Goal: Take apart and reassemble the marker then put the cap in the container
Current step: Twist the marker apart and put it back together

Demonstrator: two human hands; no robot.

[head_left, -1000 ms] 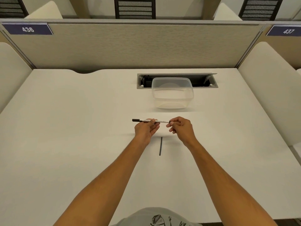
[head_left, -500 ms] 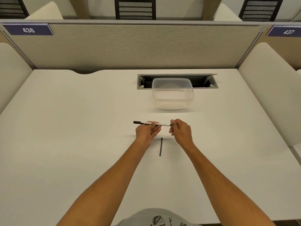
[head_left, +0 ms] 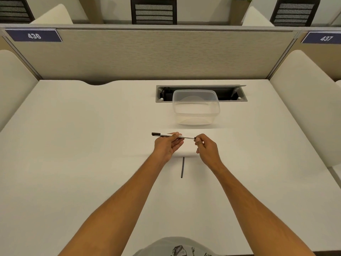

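A thin white marker (head_left: 186,136) with a black left end is held level above the desk, in front of the container. My left hand (head_left: 167,146) pinches its barrel near the middle. My right hand (head_left: 207,149) pinches its right tip between thumb and forefinger. A slim black stick (head_left: 182,167), a loose part of the marker, lies on the desk between my wrists, pointing away from me. The clear plastic container (head_left: 196,114) stands open a little beyond the marker, with nothing visible inside.
A recessed cable box (head_left: 228,93) with its lid raised sits in the white desk (head_left: 83,154) right behind the container. Beige partitions close off the back and both sides.
Both hands have drifted slightly apart along the marker, so more of the white barrel shows between them. The black stick on the desk has not moved.
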